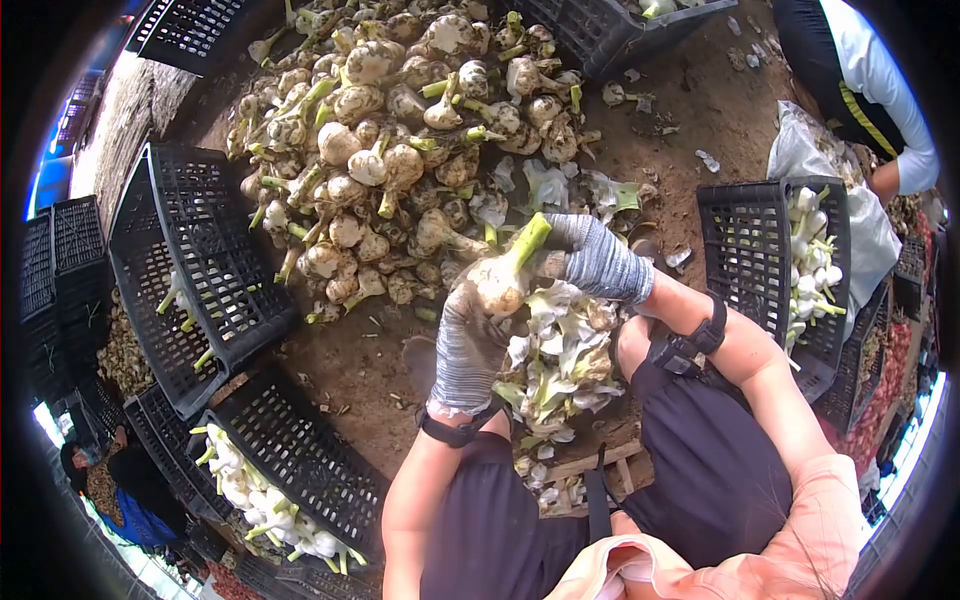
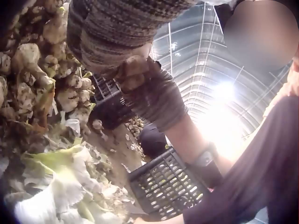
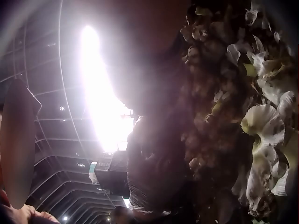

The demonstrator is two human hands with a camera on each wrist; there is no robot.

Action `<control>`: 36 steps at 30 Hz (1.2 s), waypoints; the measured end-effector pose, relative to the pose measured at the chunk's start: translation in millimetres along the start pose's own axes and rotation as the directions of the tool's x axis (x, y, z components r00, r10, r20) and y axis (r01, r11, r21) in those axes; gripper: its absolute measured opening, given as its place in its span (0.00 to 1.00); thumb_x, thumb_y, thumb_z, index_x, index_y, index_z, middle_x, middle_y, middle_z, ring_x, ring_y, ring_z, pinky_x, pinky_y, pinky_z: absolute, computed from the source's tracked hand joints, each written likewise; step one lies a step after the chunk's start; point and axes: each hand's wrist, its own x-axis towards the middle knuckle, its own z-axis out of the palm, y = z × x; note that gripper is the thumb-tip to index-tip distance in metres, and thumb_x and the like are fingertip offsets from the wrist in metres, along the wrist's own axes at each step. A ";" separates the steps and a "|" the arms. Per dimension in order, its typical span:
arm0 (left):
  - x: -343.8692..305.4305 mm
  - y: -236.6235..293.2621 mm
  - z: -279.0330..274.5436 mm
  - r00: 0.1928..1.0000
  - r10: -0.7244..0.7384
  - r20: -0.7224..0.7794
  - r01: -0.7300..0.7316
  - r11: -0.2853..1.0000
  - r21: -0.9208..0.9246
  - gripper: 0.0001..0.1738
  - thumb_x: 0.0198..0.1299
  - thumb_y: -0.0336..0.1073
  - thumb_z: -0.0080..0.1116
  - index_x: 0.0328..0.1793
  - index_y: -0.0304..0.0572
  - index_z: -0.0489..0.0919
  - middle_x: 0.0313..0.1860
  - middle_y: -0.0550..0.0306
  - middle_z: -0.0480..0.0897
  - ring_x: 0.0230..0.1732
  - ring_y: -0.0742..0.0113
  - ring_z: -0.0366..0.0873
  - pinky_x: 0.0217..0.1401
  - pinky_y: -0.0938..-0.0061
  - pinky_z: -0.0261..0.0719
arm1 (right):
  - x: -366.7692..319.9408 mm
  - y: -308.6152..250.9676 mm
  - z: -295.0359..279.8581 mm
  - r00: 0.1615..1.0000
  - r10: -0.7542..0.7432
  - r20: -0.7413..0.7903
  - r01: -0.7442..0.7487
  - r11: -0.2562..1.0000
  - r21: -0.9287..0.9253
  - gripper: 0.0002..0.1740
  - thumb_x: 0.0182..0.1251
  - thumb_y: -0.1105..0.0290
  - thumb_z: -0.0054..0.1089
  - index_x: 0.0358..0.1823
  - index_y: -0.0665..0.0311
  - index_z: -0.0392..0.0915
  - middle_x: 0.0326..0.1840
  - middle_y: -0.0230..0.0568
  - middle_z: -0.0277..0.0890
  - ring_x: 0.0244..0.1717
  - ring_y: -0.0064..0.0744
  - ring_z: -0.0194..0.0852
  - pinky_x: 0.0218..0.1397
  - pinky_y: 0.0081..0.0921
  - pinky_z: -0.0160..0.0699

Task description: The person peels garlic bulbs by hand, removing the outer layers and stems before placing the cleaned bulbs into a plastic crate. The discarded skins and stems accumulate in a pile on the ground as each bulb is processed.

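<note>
Grey knit gloves [image 1: 461,374], head view: left hand [image 1: 468,342] and right hand [image 1: 600,264] together, clamped on one garlic bulb [image 1: 500,287], near the garlic heap [image 1: 375,150]. Left wrist view: garlic skins [image 2: 60,186], black crate [image 2: 169,187]. Right wrist view: garlic skins; grip too dark to tell.

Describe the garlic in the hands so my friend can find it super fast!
Find the big heap of dirty garlic on the ground. In front, a left hand and right hand in gray gloves hold one bulb. Unlike the heaped ones, it's lifted up between hands, with a thick green stem.
</note>
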 end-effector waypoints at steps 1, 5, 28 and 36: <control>0.4 2.8 -1.6 0.997 -0.062 0.035 0.062 0.998 0.005 0.34 0.60 0.61 0.50 0.57 0.38 0.71 0.40 0.47 0.80 0.33 0.64 0.80 0.27 0.79 0.78 | -0.4 -1.3 0.2 1.000 0.023 0.007 -0.024 0.998 0.051 0.16 0.59 0.72 0.60 0.48 0.68 0.76 0.41 0.34 0.79 0.42 0.18 0.72 0.47 0.21 0.75; 8.9 14.3 3.1 0.974 -0.222 -0.039 0.226 0.962 0.156 0.43 0.56 0.76 0.38 0.50 0.41 0.75 0.22 0.55 0.78 0.14 0.69 0.72 0.12 0.79 0.70 | 0.6 -0.1 2.3 0.990 0.140 0.010 -0.141 0.988 0.057 0.16 0.58 0.74 0.58 0.49 0.67 0.76 0.37 0.34 0.79 0.33 0.19 0.75 0.36 0.20 0.77; 14.0 16.9 4.2 0.692 0.684 0.233 -0.591 0.351 0.726 0.24 0.60 0.50 0.59 0.51 0.35 0.77 0.46 0.54 0.77 0.45 0.68 0.75 0.51 0.73 0.74 | -5.5 5.9 17.5 0.987 0.037 -0.154 -0.079 0.958 -0.277 0.24 0.55 0.69 0.56 0.53 0.69 0.67 0.41 0.49 0.76 0.45 0.39 0.75 0.51 0.31 0.72; 10.2 29.9 7.9 0.706 0.527 0.473 -0.585 0.058 0.809 0.13 0.51 0.25 0.64 0.45 0.36 0.80 0.42 0.56 0.78 0.42 0.68 0.76 0.47 0.76 0.75 | -6.9 0.8 9.6 0.998 -0.059 -0.027 0.047 0.937 -0.346 0.14 0.57 0.71 0.51 0.44 0.69 0.75 0.38 0.50 0.75 0.42 0.39 0.76 0.49 0.29 0.75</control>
